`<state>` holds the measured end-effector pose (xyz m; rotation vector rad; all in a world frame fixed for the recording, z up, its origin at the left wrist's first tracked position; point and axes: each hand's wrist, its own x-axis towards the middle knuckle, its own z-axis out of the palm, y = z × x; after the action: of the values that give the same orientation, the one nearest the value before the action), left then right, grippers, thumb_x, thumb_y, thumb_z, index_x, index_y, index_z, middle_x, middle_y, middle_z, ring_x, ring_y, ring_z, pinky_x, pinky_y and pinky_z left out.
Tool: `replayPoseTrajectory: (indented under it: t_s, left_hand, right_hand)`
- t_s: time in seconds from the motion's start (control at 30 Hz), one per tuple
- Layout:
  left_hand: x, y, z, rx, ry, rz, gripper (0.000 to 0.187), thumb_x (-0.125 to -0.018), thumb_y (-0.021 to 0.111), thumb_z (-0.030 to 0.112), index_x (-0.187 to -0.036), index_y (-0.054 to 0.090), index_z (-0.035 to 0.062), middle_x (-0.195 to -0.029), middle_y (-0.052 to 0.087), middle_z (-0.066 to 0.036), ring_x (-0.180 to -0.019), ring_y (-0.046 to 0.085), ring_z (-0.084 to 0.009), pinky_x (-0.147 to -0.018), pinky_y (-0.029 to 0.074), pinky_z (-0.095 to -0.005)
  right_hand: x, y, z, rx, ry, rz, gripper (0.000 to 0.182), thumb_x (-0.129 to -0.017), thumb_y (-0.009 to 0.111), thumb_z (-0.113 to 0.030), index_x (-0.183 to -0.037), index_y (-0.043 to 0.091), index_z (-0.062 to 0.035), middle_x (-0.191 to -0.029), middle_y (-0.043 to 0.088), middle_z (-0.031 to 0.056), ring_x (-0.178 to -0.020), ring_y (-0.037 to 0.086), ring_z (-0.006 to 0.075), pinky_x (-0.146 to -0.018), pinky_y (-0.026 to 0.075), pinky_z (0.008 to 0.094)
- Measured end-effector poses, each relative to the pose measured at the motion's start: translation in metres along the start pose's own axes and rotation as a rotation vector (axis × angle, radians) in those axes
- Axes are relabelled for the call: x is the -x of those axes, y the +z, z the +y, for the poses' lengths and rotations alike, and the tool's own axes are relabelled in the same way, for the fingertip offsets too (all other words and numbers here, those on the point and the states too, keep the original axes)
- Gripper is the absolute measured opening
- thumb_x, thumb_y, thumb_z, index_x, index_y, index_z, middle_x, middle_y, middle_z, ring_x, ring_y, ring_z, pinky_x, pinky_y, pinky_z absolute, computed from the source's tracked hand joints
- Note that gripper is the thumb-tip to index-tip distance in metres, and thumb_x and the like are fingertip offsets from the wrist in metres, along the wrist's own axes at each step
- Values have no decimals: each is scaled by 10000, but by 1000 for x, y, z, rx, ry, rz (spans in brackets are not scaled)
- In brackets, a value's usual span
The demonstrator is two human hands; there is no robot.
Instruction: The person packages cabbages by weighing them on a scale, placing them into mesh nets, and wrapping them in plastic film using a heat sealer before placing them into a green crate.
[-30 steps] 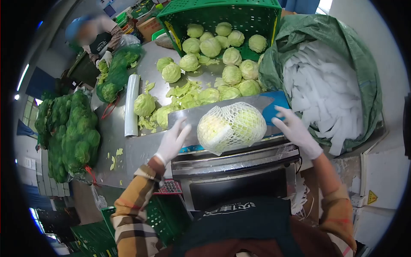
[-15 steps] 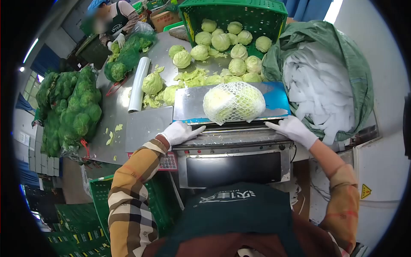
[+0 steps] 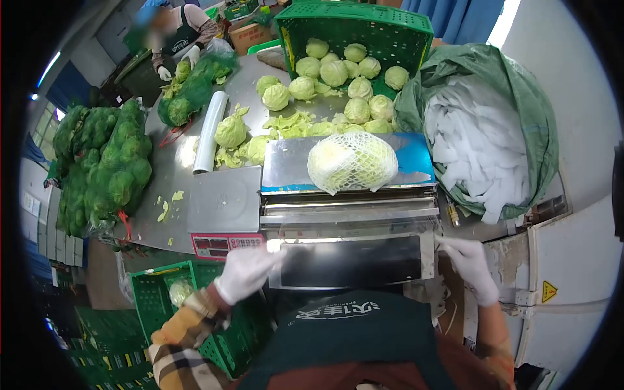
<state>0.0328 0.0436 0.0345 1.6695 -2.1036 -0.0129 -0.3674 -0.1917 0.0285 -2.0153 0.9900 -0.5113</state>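
Observation:
Clear plastic film (image 3: pixel 351 233) stretches across the front of the wrapping machine (image 3: pixel 276 276), with a bright glare along its left edge. My left hand (image 3: pixel 246 272), in a white glove, is closed on the film's left corner. At the right corner my gloved right hand (image 3: pixel 469 265) pinches the film between thumb and fingers. Beyond the film, a cabbage in white foam netting (image 3: pixel 353 162) lies on the machine's metal and blue top plate (image 3: pixel 283 166). Left of the machine sits a scale (image 3: pixel 224 201) with a red keypad.
Loose cabbages (image 3: pixel 302 88) lie behind the machine before a tipped green crate (image 3: pixel 354 29). A green sack (image 3: pixel 543 130) holds white foam nets (image 3: pixel 478 143). Netted cabbage bags (image 3: pixel 107 166) stand left. A film roll (image 3: pixel 211 130) lies nearby. A co-worker (image 3: pixel 185 29) handles cabbages at back left.
Both hands have moved from the machine's film slot back toward my body, drawing film out over the front panel. A cabbage in the crate below left has come into view.

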Motion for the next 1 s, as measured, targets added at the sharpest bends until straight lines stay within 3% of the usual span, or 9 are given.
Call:
replayPoseTrajectory:
  t_s: [0.1,0.2,0.23,0.37,0.57,0.67,0.73,0.87,1.0]
  left_hand:
    - [-9,-56,37,296,-93,152,247,-915,607,154,-1086,677,-11,-736,673,-93,-624,657,-213,-580,516,-301]
    - [-59,-72,48,688,-393,473,390,-1038,433,241,-1081,629,-94,-812,709,-169,-681,696,-212,-647,571,-322]
    - [-86,-65,33,629,-550,577,379,-1038,441,235,-1154,604,-87,-996,698,-185,-843,692,-211,-801,547,-318]
    - [-205,-16,-60,1097,-386,867,341,-1022,478,172,-1286,558,-29,-1124,673,-130,-1084,616,-173,-965,447,-289]
    - [-229,81,-150,623,-343,258,685,-877,634,298,-1442,379,6,-1423,487,-163,-1349,423,-258,-1134,288,-366]
    - [-187,93,-163,815,-352,-101,665,-868,610,268,-1440,388,13,-1459,453,-144,-1379,382,-259,-1147,269,-376]
    - [-159,95,-149,1323,-376,-198,952,-745,733,93,-1521,188,20,-1547,261,-181,-1445,248,-265,-1179,196,-377]
    - [-148,111,-137,921,-394,-222,1146,-664,855,100,-1530,109,23,-1532,270,-204,-1437,265,-277,-1165,229,-378]
    - [-164,120,-144,787,-415,-216,1149,-663,869,109,-1531,118,56,-1476,374,-205,-1361,402,-264,-1114,337,-366]
  right_hand:
    - [22,-52,-53,-144,237,6,201,-923,581,-61,-1059,710,12,-823,710,105,-655,653,154,-594,506,262]
    - [-24,-58,-59,-645,-1,256,268,-975,505,-97,-1155,632,56,-791,667,91,-614,616,142,-563,486,244]
    - [-62,-48,-57,-706,-57,376,300,-996,480,-121,-1189,598,75,-792,663,96,-625,625,151,-574,498,248]
    - [-201,-15,-82,-790,-230,420,336,-1017,476,-207,-1221,586,36,-1035,688,171,-943,664,179,-807,520,306]
    - [-318,50,16,-211,-304,111,535,-956,582,-221,-1416,416,-3,-1331,565,161,-1228,525,211,-1052,392,329]
    - [-293,33,21,-162,-91,-628,934,-827,735,-175,-1528,142,-4,-1520,349,148,-1386,336,203,-1146,257,340]
    - [-273,47,51,-559,-76,-769,1145,-712,821,-137,-1527,31,17,-1569,228,160,-1437,229,211,-1177,168,341]
    - [-243,59,37,-253,-170,-613,1242,-652,871,-146,-1526,3,17,-1572,161,192,-1460,155,226,-1185,113,337]
    - [-244,73,37,-244,-62,-460,1198,-634,884,-90,-1534,98,-14,-1519,316,152,-1383,324,212,-1150,243,334]
